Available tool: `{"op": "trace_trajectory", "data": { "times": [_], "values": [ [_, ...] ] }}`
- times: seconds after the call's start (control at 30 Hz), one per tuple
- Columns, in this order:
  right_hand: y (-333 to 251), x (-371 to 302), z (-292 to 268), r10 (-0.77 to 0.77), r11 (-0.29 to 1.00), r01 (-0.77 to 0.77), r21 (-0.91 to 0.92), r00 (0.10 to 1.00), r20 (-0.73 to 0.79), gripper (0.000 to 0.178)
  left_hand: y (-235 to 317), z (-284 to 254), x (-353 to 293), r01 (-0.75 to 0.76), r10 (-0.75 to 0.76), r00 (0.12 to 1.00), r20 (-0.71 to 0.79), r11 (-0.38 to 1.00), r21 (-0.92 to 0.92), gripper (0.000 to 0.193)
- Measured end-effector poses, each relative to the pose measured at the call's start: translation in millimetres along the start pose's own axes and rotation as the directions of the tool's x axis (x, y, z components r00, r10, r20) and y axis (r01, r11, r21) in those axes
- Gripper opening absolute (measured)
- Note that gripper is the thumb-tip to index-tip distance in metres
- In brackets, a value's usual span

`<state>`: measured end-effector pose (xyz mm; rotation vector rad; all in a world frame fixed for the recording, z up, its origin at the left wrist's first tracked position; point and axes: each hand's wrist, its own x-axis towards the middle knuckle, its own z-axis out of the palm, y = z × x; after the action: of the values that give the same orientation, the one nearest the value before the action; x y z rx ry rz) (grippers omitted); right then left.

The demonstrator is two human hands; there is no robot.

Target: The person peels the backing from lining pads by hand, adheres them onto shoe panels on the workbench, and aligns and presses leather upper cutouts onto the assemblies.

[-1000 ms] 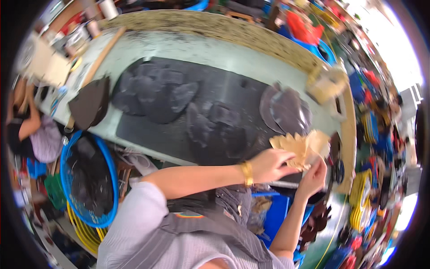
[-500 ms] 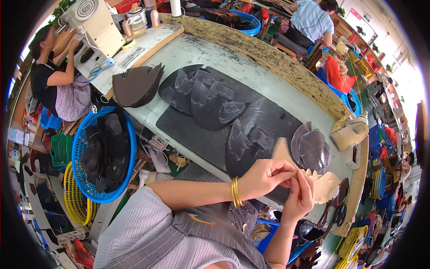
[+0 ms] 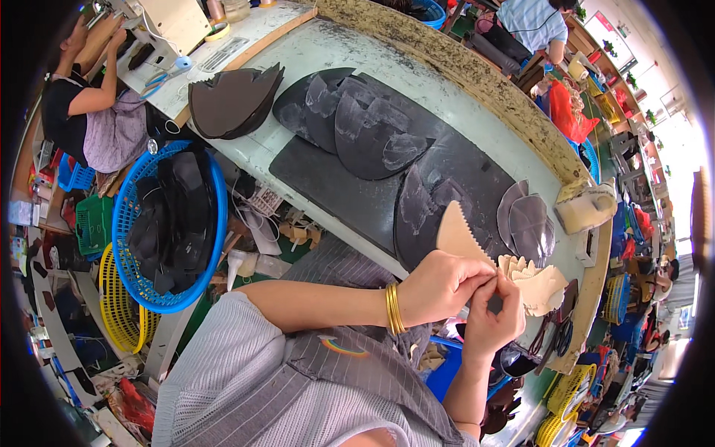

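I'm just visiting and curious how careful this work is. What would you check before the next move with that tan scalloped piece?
1. Left hand grips the tan scalloped piece: ok, fingers pinch its lower end.
2. Right hand shares the grip: ok, its fingertips meet the left hand's at the same end.
3. Piece is single, not two stuck together: cannot tell.
4. Stack of tan pieces within reach: ok, it lies on the table just right of the hands.
5. Dark mat has free room: ok, its near part is bare, though dark cut pieces cover the far part.
6. Scalloped edge undamaged: cannot tell, too small.
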<state>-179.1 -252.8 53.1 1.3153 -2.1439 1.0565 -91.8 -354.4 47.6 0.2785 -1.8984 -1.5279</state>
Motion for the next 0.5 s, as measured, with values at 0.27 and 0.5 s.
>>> {"op": "trace_trajectory", "data": {
  "times": [0.27, 0.5],
  "values": [
    [52.8, -25.1, 2.1, 0.491, -0.472, -0.515, 0.716, 0.521, 0.698, 0.027, -1.1, -0.6, -7.2, 0.497, -0.284, 0.867, 0.409, 0.452, -0.74, 0.008],
    [74.4, -68.9, -68.2, 0.558, 0.414, -0.909, -0.05, 0.21, 0.803, 0.035, -6.9, -69.0, 18.2, 0.508, -0.432, 0.847, 0.311, 0.483, -0.713, 0.013]
  ]
}}
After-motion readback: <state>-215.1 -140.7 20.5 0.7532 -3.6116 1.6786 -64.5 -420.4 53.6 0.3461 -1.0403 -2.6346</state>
